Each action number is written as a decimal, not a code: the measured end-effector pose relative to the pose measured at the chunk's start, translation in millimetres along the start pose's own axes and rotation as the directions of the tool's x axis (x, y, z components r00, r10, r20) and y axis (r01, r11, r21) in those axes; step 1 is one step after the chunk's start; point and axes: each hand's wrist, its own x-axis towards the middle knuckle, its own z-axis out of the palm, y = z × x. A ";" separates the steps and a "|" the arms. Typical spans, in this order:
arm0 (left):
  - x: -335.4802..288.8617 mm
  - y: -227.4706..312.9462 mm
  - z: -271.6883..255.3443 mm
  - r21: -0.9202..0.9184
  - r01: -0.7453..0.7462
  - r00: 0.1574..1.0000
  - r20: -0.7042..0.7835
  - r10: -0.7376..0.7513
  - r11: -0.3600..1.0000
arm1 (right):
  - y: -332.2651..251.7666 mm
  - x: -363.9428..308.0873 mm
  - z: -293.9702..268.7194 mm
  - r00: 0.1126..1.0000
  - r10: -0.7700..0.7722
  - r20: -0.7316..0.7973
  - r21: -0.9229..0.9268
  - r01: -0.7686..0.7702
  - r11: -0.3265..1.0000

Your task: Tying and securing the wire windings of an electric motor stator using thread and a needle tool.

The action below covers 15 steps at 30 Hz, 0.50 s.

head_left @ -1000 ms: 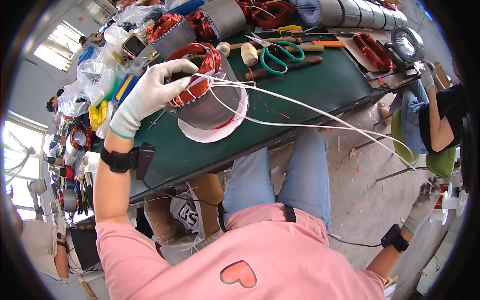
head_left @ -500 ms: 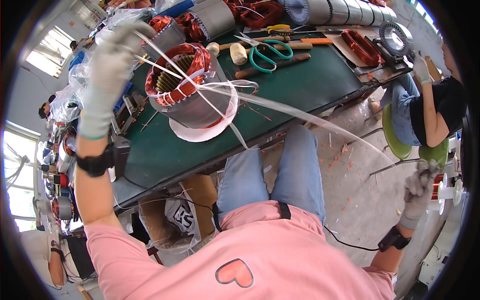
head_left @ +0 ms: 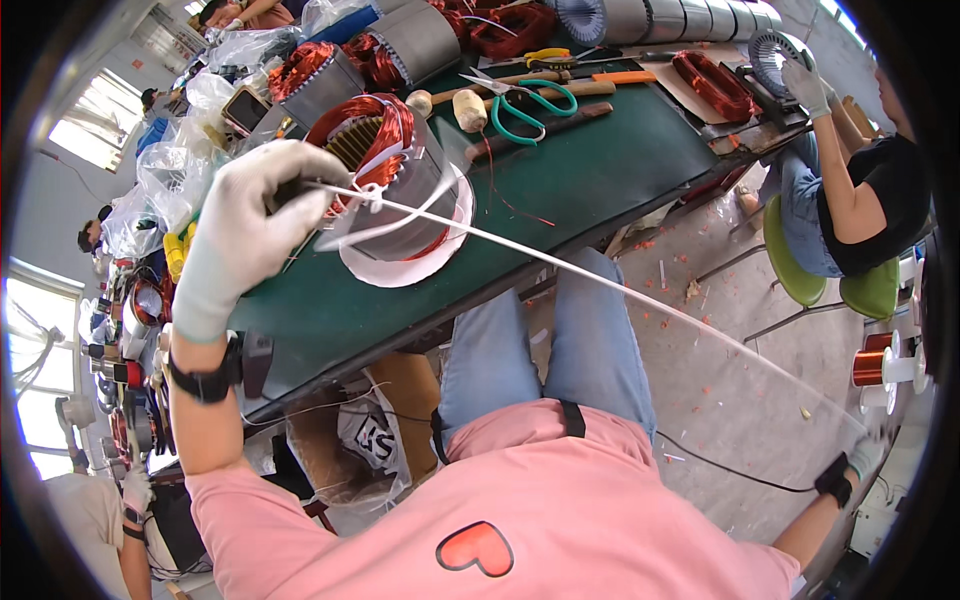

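Pinching left hand: gloved thumb and forefinger closed on a white cord, at the near left edge of the stator.

Cord: from the pinch it passes a knot just right of the fingertips, then runs taut, away to the lower right.

Stator: just beyond and right of the pinch, tilted, a grey steel shell on a white ring.

Stator bore: red-brown copper windings around its mouth, yellowish liners inside, both just beyond the left fingers.

Cardboard box: below and right of the left grip, under the bench, holding a white plastic bag with black marks.

Right hand: well apart from the left, blurred, fingers seemingly clenched around the cord's far end.

Spools: just above the right hand, copper wire wound between white flanges.

Tools: beyond the stator from the left grip, teal-handled scissors and a mallet.

Co-worker: farther right, gloved hand against a slotted steel ring.
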 end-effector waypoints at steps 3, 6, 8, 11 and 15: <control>28.5 3.0 6.2 -0.016 -0.029 0.995 0.095 0.030 0.999 | -50.0 -5.3 -0.9 0.996 0.028 -0.087 -0.208 -0.046 0.977; 38.0 -9.7 12.1 -0.161 0.006 0.986 0.164 0.020 0.987 | -46.2 2.9 -13.0 0.960 -0.006 -0.280 -0.579 -0.164 0.799; 43.2 -14.2 12.5 -0.290 0.125 0.969 0.242 -0.054 0.949 | -38.8 4.4 -18.4 0.922 -0.076 -0.380 -0.761 -0.266 0.592; 51.2 -42.4 3.0 -0.328 0.093 0.985 0.167 -0.040 0.940 | -34.7 13.6 -18.7 0.850 -0.223 -0.477 -0.875 -0.436 0.208; 74.4 -49.2 -5.5 -0.237 -0.072 0.997 -0.053 0.062 0.969 | -36.3 25.8 -13.3 0.767 -0.452 -0.455 -0.714 -0.618 -0.329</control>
